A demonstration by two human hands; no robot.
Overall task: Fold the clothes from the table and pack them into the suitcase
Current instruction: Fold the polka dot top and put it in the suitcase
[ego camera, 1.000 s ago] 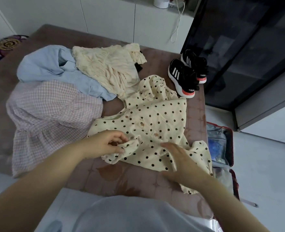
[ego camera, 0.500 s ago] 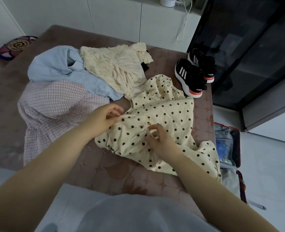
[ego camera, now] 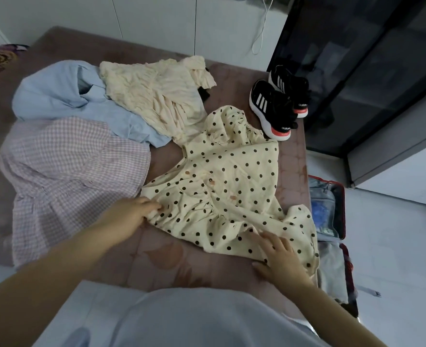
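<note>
The brown-covered table [ego camera: 214, 76] fills most of the frame. On its right half, in front of me, lies the cream polka-dot garment [ego camera: 232, 176], spread out and rumpled. Its long axis runs from a gathered end at upper centre, pointing toward the sneakers, down to a ruffled hem at the table's lower right edge. Left of it lies a pink checked garment [ego camera: 69, 171]. Above that is a light blue shirt [ego camera: 56, 96], with a crinkled cream garment [ego camera: 156, 96] partly over it.

The open suitcase [ego camera: 340, 209] sits on the floor at the right, just beside the table. A pair of black sneakers [ego camera: 274, 108] stands at the table's upper right.

My left hand [ego camera: 131, 211] grips the polka-dot garment's left edge, fingers curled into the cloth. My right hand [ego camera: 279, 254] rests wide on the hem, fingers spread and fairly straight.
</note>
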